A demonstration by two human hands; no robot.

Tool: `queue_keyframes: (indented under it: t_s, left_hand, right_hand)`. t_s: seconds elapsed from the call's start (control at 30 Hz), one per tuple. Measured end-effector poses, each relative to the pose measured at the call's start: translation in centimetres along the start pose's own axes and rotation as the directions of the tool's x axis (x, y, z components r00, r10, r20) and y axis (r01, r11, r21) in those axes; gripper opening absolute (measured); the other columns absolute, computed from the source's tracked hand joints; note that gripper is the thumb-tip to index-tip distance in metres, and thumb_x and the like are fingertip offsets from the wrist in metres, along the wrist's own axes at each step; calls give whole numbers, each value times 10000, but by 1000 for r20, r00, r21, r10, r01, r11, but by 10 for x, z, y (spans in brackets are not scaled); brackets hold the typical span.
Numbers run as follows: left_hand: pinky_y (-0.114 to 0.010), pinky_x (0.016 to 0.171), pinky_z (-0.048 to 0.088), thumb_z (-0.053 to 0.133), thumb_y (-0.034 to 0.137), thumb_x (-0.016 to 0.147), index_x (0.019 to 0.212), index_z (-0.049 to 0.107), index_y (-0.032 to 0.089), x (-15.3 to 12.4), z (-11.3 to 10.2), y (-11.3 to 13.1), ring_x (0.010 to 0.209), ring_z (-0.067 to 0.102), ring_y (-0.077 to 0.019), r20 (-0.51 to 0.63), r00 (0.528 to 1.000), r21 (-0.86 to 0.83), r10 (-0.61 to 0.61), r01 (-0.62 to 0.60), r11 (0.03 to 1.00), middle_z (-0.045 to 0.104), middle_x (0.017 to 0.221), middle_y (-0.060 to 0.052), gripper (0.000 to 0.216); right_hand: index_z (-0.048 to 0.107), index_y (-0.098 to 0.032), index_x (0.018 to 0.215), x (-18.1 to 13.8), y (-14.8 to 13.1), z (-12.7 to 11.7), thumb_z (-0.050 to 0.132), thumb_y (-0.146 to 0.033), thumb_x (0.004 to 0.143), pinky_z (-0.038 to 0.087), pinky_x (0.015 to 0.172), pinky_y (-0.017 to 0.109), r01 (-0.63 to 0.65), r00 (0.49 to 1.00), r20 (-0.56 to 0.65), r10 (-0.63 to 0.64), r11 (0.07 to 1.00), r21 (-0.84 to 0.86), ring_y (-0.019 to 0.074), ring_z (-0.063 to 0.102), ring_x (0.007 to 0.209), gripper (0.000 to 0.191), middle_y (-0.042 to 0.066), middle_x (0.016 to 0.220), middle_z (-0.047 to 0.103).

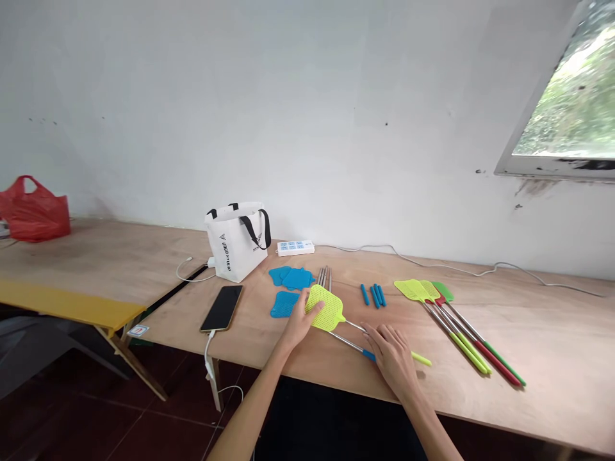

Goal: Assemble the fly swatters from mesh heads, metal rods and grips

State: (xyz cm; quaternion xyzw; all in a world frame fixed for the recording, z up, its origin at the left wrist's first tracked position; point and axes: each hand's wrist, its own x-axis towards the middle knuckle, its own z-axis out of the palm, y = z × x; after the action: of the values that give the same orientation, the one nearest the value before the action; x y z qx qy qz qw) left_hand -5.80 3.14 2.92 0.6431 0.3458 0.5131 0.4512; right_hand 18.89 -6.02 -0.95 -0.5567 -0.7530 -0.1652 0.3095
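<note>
Listed at the front edge of the wooden table [552, 326]: one yellow-green fly swatter [327, 309], laid slantwise between two hands, its perforated head toward the left and its grip end showing past the right. Left hand [298, 322]: clasped on the edge of that head, the thumb laid over the mesh. Right hand [391, 349]: placed palm down over the shaft, fingers bent; whether the shaft is clenched or merely pressed cannot be told, the underside being hidden. Beneath: one metal rod with a blue grip [368, 355], its near end covered by the right hand. Behind the left hand: a blue mesh head [283, 305], further overlapping blue heads [296, 278] and a cluster of bare metal rods [325, 276]. Beyond the right hand: several loose blue grips [378, 296]. To the right: a fanned group of swatters [459, 330] in yellow-green, red and green. Risks, as judged: the thin neck could be bent or the head pulled loose if the two ends were twisted against each other; the blue-gripped rod could be dragged or rolled off the edge, being crossed by the swatter and covered by the same hand; the loose grips, being apparently round, could be set rolling by a knock; the blue heads could be scattered by the left forearm or fingers.
</note>
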Motion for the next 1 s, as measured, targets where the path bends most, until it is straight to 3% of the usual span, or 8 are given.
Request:
queue_keyframes:
  t_s: [0.13, 0.23, 0.37, 0.57, 0.87, 1.0]
  left_hand:
    - [-336, 853, 522, 635, 482, 919, 1119, 568, 204, -7, 18, -2, 1008, 657, -243, 62, 998, 76, 12, -17, 997, 690, 1082, -77, 349]
    - [-360, 913, 507, 657, 502, 898, 1202, 584, 195, -12, 27, -3, 1117, 633, -286, 31, 999, 93, -26, 23, 995, 692, 1133, -110, 438]
    - [-399, 978, 497, 608, 498, 937, 1340, 536, 202, -18, 32, 0, 1190, 606, -299, 83, 996, 63, -22, 17, 998, 666, 1249, -124, 506]
    - [-412, 983, 511, 561, 490, 970, 1361, 524, 202, -20, 36, 10, 1163, 624, -295, 137, 991, 32, -2, -2, 999, 668, 1243, -126, 488]
    - [-364, 926, 519, 592, 474, 953, 1271, 590, 199, -17, 29, 9, 1103, 642, -273, 151, 989, 34, -3, -2, 999, 683, 1199, -107, 420]
    - [-344, 854, 521, 607, 482, 933, 1180, 617, 182, -8, 14, 5, 1005, 663, -265, 66, 998, 120, 23, -31, 992, 703, 1101, -107, 388]
  right_hand:
    - [694, -272, 1167, 1, -5, -3, 373, -286, 1061, 355, 597, 277, 8, 1000, 27, -9, 999, 33, 172, 613, 730, 339, 26, 775, 602]
    - [713, -259, 1071, 1, -6, -5, 372, -258, 1052, 356, 595, 266, -7, 1000, 16, 6, 999, 33, 169, 629, 740, 342, 32, 776, 628]
    - [709, -249, 992, 1, -6, -6, 378, -253, 1046, 356, 608, 265, 3, 1000, 5, -3, 999, 35, 169, 625, 733, 335, 31, 755, 640]
    - [692, -237, 933, 0, -7, -8, 330, -271, 1073, 339, 603, 262, -15, 1000, 9, 14, 997, 71, 155, 621, 683, 389, 22, 736, 637]
    - [715, -246, 1043, 3, -10, -5, 359, -330, 1078, 360, 607, 278, 7, 1000, -11, -7, 999, 36, 172, 644, 751, 367, 31, 775, 666]
    - [659, -268, 1243, 6, -12, -7, 396, -363, 1067, 437, 721, 304, -12, 1000, 2, 11, 998, 62, 207, 650, 875, 331, 48, 921, 708]
